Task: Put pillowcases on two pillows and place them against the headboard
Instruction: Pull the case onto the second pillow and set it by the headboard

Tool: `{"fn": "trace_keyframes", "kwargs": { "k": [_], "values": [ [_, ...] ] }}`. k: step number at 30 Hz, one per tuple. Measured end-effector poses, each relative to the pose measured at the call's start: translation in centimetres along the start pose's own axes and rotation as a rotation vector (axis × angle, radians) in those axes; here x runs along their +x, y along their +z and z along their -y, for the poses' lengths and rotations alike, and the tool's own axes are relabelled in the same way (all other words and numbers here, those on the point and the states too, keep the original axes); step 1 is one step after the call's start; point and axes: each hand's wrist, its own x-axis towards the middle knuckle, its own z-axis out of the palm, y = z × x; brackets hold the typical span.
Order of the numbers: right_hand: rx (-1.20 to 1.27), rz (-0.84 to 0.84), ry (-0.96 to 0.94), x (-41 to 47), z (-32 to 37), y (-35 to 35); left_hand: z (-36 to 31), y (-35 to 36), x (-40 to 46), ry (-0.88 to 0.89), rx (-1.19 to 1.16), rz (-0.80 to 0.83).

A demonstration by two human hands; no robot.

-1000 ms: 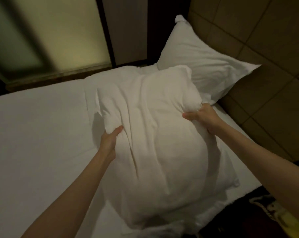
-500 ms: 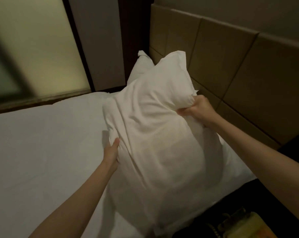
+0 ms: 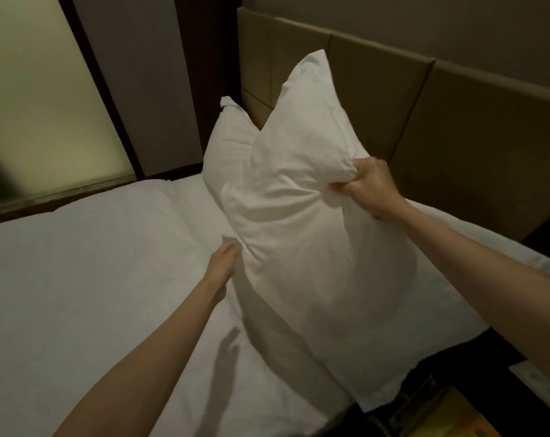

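A white cased pillow (image 3: pixel 308 234) stands tilted on the bed, its top corner raised toward the tan padded headboard (image 3: pixel 377 83). My right hand (image 3: pixel 366 184) is clenched on the pillow's right edge. My left hand (image 3: pixel 225 263) lies flat against its lower left side, fingers extended, not gripping. A second white cased pillow (image 3: pixel 228 146) leans on the headboard behind it, mostly hidden.
The white bed sheet (image 3: pixel 94 279) spreads to the left. A frosted glass panel (image 3: pixel 37 105) and a dark frame stand beyond the bed. A dark nightstand with a yellowish object (image 3: pixel 447 414) sits at the lower right.
The pillow has risen from lying on the bed to upright and moved toward the headboard. My left hand has let go of its fabric and now rests against its side.
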Motion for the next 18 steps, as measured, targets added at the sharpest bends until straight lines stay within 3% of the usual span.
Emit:
{"fn": "trace_keyframes", "kwargs": {
  "k": [6, 10, 13, 18],
  "values": [
    [-0.233, -0.038, 0.094, 2.7, -3.7, 3.1, -1.9, -0.3, 4.5, 0.063, 0.026, 0.031],
    [-0.436, 0.171, 0.221, 3.3, -8.2, 6.6, -2.0, -0.1, 6.5, 0.072, 0.082, 0.036],
    [-0.455, 0.244, 0.265, 3.1, -10.5, 7.5, -1.9, 0.3, 7.5, 0.073, 0.157, 0.068],
    [-0.451, 0.223, 0.272, 2.9, -13.8, 6.3, -2.9, 2.6, 9.3, 0.145, 0.282, 0.074]
  ]
}}
